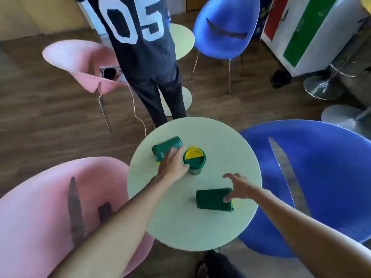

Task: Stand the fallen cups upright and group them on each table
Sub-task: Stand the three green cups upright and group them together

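Round green table [220, 141], left hand [172, 164] fingers spread on fallen cup [166, 147], right hand [240, 186] fingers spread touching another cup [212, 199].

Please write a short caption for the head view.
Both hands reach for two fallen green cups beside one upright cup on a round table.

A near pink chair [50, 207] and a near blue chair [325, 177] flank the foreground. Farther off stand a second pink chair [80, 61], a second blue chair [226, 27] and a person [144, 47] in a dark shirt marked 105. A white cabinet [313, 33] with red and green panels stands at upper right, chrome stool bases [323, 87] beside it on the wood floor [40, 117].
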